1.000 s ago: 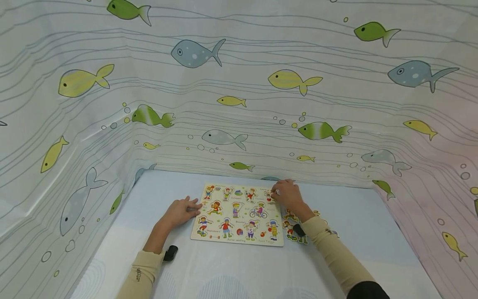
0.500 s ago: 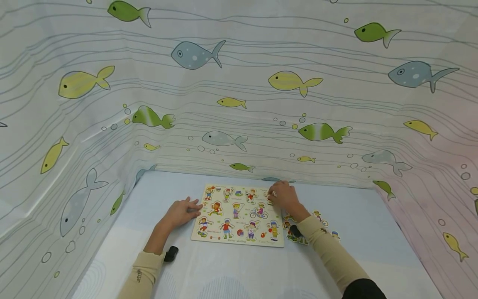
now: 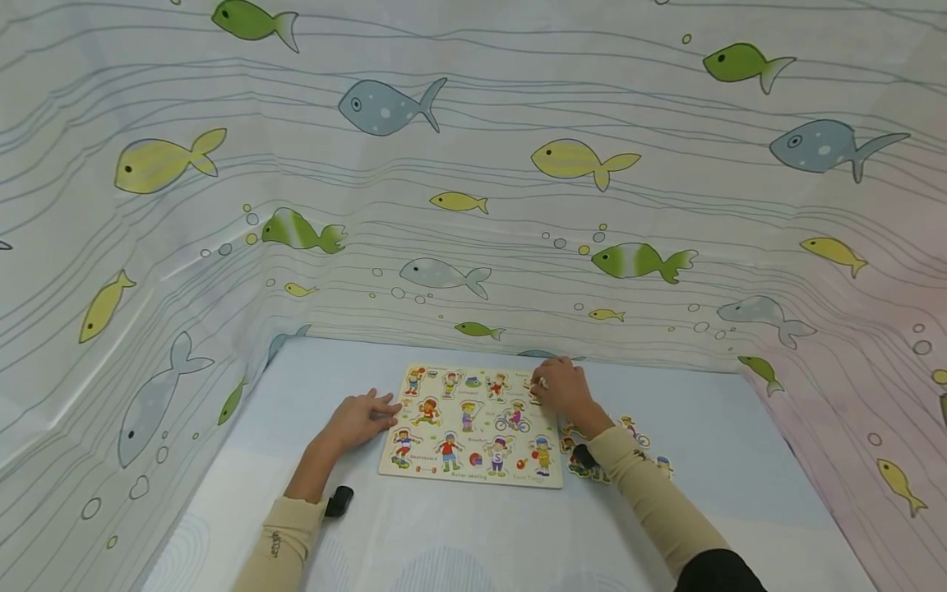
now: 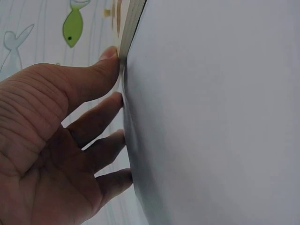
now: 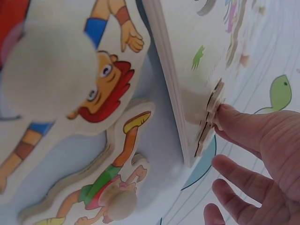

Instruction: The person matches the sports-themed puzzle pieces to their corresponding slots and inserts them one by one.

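A wooden knob puzzle board (image 3: 470, 483) printed with children playing sports lies flat on the table. My left hand (image 3: 361, 422) rests at its left edge with relaxed fingers; in the left wrist view the thumb (image 4: 101, 75) touches the board's edge and the other fingertips rest on the table. At the upper right corner of the board my right hand (image 3: 565, 388) pinches a small puzzle piece (image 5: 213, 104) between thumb and index finger. This piece stands slightly proud of its dark recess, and its picture is hidden from view. The remaining fingers hang loosely over the far side.
Several loose puzzle pieces (image 3: 588, 467) lie right of the board, partly under the right forearm. Close to the right wrist camera are a red-haired figure piece (image 5: 110, 89) and a runner piece (image 5: 101, 190), both with round knobs. A fish-patterned cloth (image 3: 444, 238) rises behind the table.
The right hand has shifted slightly left, further over the board's corner, and then stays there. The left hand keeps its place at the edge.
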A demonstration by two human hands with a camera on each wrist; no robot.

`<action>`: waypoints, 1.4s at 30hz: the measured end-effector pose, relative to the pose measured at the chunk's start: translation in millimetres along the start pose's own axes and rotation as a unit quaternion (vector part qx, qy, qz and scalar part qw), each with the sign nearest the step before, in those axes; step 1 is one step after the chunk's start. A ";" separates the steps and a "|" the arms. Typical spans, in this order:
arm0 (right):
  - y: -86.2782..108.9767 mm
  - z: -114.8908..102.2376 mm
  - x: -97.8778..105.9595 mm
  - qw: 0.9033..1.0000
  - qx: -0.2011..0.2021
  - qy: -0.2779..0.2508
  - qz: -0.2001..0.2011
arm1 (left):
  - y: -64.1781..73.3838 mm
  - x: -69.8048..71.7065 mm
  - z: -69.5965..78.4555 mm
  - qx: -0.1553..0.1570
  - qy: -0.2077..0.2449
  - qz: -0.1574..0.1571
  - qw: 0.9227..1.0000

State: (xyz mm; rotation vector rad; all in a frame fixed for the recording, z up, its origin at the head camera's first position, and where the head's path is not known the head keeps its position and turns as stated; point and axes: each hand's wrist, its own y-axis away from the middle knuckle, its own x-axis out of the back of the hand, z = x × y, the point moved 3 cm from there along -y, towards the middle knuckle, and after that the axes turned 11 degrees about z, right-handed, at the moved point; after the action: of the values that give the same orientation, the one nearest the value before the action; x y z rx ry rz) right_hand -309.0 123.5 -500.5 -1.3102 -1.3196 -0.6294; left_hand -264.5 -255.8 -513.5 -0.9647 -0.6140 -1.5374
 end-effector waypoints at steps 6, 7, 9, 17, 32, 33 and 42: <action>0.7 -0.1 0.4 1.000 0.007 0.008 0.005 | -0.9 -0.3 0.7 0.004 -0.002 -0.004 1.000; 0.8 -0.1 0.6 1.000 0.007 0.008 0.006 | -1.1 -0.3 0.8 0.008 0.000 -0.004 1.000; 0.9 -0.1 1.5 1.000 0.006 0.008 0.007 | -1.5 0.5 1.8 0.008 0.003 -0.003 1.000; -0.2 4.0 6.1 1.000 -0.004 0.009 -0.009 | -2.6 1.3 1.2 0.007 -0.001 -0.001 1.000; 16.1 14.2 19.9 1.000 -0.014 -0.002 -0.005 | -1.4 -0.5 -1.7 0.012 -0.002 -0.004 1.000; 16.6 15.1 20.0 1.000 -0.014 -0.002 -0.008 | -1.4 -0.7 -2.2 0.012 -0.004 -0.004 1.000; 24.9 24.4 23.4 1.000 0.006 -0.007 0.002 | -2.0 -3.1 -5.6 0.009 -0.005 -0.007 1.000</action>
State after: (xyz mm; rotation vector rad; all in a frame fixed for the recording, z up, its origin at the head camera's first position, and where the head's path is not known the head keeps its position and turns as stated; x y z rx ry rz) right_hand -288.6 159.4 -492.8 -1.3084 -1.3301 -0.6106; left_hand -267.8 -258.3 -518.8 -0.9572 -0.6414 -1.5377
